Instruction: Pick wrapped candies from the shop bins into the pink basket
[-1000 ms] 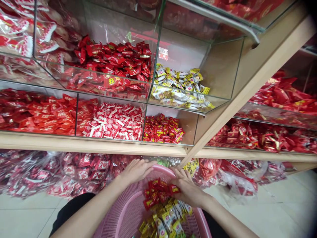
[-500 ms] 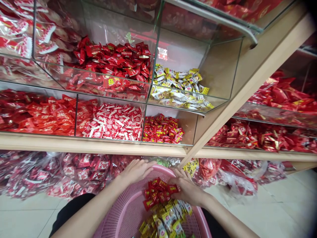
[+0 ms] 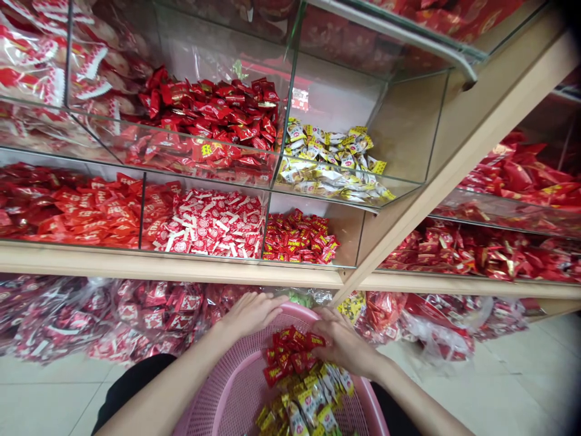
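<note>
A pink plastic basket (image 3: pixel 236 393) sits low in front of me, holding a heap of red-wrapped candies (image 3: pixel 288 357) and yellow-wrapped candies (image 3: pixel 308 402). My left hand (image 3: pixel 249 313) rests on the basket's far rim, its fingers curled over the edge. Inside the basket, my right hand (image 3: pixel 344 346) lies against the red candies, fingers bent and gathered around several of them.
A wooden shelf (image 3: pixel 181 266) with glass bins stands ahead. Its bins hold red candies (image 3: pixel 299 237), red-and-white candies (image 3: pixel 213 221) and yellow-white candies (image 3: pixel 331 158). Bagged candies (image 3: pixel 136 315) lie under the shelf on the tiled floor (image 3: pixel 521 387).
My right hand has drawn slightly inward over the red candies, pushing them a little left. The left hand stays on the rim.
</note>
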A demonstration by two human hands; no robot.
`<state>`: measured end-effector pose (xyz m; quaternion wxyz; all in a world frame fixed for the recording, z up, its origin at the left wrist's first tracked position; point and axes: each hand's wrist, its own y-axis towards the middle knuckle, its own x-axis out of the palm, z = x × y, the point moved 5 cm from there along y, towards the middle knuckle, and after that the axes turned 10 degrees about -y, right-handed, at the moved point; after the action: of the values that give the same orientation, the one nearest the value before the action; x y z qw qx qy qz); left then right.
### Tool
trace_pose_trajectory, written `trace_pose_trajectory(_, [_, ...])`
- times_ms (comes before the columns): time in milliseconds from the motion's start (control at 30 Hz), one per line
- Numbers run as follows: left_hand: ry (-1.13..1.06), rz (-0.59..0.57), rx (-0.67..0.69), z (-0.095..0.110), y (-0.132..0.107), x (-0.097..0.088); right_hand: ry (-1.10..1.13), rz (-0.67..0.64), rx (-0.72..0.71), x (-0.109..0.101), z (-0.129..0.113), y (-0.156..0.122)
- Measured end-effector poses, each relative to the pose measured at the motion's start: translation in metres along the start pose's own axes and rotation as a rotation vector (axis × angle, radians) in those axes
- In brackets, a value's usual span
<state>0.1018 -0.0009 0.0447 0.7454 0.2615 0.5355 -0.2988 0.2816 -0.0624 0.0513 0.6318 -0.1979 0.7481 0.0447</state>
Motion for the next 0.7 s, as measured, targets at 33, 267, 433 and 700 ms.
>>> trace_pose_trajectory(33, [-0.003,0.001,0.000,0.000,0.000,0.000,-0.007,0.017,0.011,0.001,-0.001,0.000])
trace_pose_trajectory(267, [-0.034,0.013,0.001,0.000,0.000,-0.001,-0.062,0.134,-0.001,0.006,-0.009,0.000])
trace_pose_trajectory(433, [-0.027,0.018,-0.020,0.000,0.000,0.000,-0.043,0.177,-0.010,0.007,-0.011,0.004])
trace_pose_trajectory(700, [-0.043,0.017,-0.012,0.001,-0.001,-0.003,-0.044,0.154,-0.009,0.006,-0.017,0.003])
